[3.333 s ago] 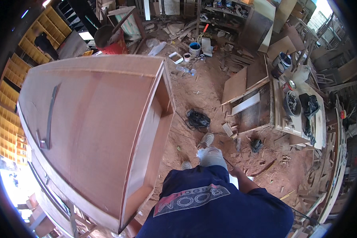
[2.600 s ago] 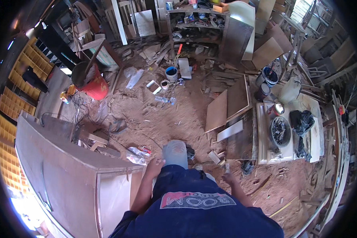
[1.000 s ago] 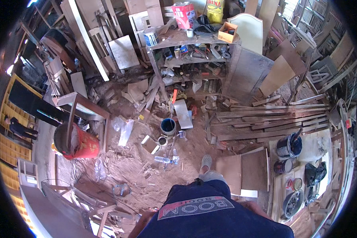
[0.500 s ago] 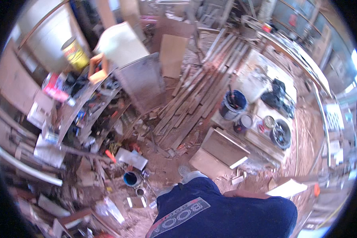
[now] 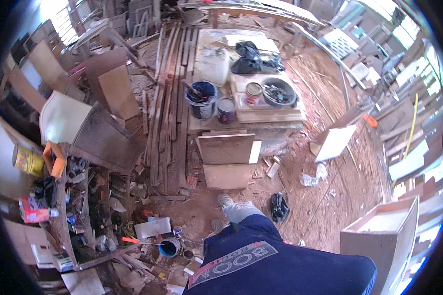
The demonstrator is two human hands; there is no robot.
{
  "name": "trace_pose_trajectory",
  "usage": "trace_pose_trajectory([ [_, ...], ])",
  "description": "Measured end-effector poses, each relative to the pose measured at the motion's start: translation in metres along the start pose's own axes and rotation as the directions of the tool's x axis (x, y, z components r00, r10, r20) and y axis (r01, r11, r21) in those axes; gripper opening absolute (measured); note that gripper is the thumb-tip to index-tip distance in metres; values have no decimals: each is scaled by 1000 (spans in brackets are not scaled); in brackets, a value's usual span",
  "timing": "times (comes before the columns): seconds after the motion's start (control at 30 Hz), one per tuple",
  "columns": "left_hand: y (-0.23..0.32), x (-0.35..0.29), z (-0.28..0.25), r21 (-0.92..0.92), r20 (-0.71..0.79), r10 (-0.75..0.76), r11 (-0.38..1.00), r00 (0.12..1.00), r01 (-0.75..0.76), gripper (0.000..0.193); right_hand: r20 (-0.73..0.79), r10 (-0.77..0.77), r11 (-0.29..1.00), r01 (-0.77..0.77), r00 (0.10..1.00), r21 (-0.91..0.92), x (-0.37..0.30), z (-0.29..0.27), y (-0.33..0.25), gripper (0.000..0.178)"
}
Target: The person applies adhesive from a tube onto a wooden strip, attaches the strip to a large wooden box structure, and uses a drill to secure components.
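Neither of my hands shows; below me are my dark blue shirt point(image 5: 300, 265) and one light trouser leg point(image 5: 242, 211) with a shoe. Ahead stands a low platform point(image 5: 202, 64) bearing a blue paint bucket point(image 5: 200, 109) with a handled tool in it. Beside it are a smaller paint can point(image 5: 226, 111), a red and white tin point(image 5: 253, 93), and a grey basin point(image 5: 279, 91) of small pieces I cannot make out. A black plastic bag point(image 5: 247, 58) lies behind them. Brown boards point(image 5: 226, 149) lean against the platform's near side.
Long timber strips point(image 5: 170, 98) run along the platform's left. A cluttered shelf point(image 5: 66, 216) stands left, near a blue-lined bucket point(image 5: 168, 248). At the right is an open wooden box point(image 5: 374, 241). A black bag point(image 5: 279, 206) lies on the dusty floor by my leg.
My view has swung to the right, so the platform sits nearer the middle and the wooden box has come in. The bit of forearm seen beside my shirt earlier no longer shows.
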State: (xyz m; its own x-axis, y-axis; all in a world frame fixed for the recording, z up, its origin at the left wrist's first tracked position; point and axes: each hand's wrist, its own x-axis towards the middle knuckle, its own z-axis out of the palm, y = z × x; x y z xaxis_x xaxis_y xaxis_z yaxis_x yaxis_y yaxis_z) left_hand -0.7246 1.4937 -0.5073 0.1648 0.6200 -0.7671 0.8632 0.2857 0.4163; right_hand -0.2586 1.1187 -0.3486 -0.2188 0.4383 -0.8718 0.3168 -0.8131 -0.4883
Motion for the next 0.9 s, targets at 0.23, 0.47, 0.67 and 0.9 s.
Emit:
trace_pose_trajectory([
  [0.23,40,-8,26,119,108,95,987,990,-107,34,-24,38,980,-33,999,195,-53,75,62,32],
  [0.47,111,-9,69,216,138,148,960,979,-176,34,67,20,964,-37,998,262,-81,50,101,33],
  [0.67,195,-20,112,312,155,188,922,970,-229,33,-491,-297,893,421,819,162,-108,-77,40,31],
  [0.9,269,-41,172,409,189,228,866,955,-288,32,-476,-317,928,372,820,24,-44,-154,97,35],
])
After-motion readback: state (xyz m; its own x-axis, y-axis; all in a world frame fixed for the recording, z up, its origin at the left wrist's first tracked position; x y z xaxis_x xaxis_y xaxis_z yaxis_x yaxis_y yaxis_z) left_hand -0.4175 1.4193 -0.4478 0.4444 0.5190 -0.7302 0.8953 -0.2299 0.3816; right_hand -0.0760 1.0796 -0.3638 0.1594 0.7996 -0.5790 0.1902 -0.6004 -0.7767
